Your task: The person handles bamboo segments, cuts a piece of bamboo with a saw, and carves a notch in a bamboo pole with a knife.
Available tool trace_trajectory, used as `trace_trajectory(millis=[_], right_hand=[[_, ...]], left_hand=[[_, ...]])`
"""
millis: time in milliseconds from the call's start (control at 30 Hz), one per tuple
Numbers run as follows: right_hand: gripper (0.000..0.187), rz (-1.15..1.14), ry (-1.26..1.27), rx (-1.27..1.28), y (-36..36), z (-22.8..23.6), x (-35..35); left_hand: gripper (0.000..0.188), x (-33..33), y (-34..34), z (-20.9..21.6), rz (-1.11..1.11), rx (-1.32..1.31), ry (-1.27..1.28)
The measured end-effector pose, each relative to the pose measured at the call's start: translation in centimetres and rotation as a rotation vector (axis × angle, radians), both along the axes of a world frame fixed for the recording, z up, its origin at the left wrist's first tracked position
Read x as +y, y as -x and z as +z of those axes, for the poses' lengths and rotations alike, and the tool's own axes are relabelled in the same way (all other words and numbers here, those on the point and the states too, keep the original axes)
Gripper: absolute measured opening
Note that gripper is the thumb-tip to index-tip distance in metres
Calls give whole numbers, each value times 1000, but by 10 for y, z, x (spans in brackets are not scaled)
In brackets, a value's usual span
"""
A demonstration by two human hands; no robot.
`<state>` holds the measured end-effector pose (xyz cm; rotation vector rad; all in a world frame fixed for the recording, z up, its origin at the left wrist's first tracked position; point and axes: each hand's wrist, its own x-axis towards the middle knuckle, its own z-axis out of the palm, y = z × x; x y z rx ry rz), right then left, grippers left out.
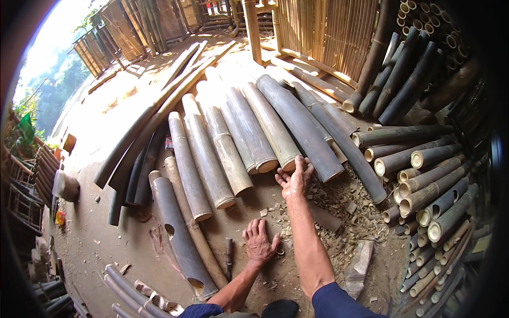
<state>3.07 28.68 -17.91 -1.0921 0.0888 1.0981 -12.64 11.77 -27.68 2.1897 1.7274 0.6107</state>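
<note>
Thick bamboo tubes lie side by side on the ground in front of me. My right hand (pixel 297 180) reaches forward, its fingers bent around the near end of a pale grey-green bamboo tube (pixel 271 127). A darker bamboo tube (pixel 305 132) lies just right of that hand. Resting on the bare ground, my left hand (pixel 259 243) is palm down with fingers stretched out, holding nothing. Beside it is a short, dark, slim tool (pixel 229 254) whose kind I cannot tell. Farther left, a dark bamboo tube (pixel 183 233) has two holes cut in it.
Wood chips (pixel 344 209) cover the ground right of my right forearm. Cut bamboo pieces (pixel 424 185) are stacked at the right. Long bamboo poles (pixel 154 119) slant away at the left, near a small stump-like block (pixel 66 185). A bamboo wall (pixel 323 42) stands at the back.
</note>
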Motion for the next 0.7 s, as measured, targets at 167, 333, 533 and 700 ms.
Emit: trace_trajectory(millis=[167,333,533,700], right_hand=[[69,19,-42,343,-6,-4,3],[75,42,-117,34,30,15,6],[81,-27,-114,-1216,51,26,14],[75,216,-119,-481,17,43,34]], left_hand=[[80,-1,-4,-1,-4,-11,10],[80,-1,2,-2,10,16,1],[79,1,-5,-5,2,15,-8],[79,0,0,-1,16,57,-14]])
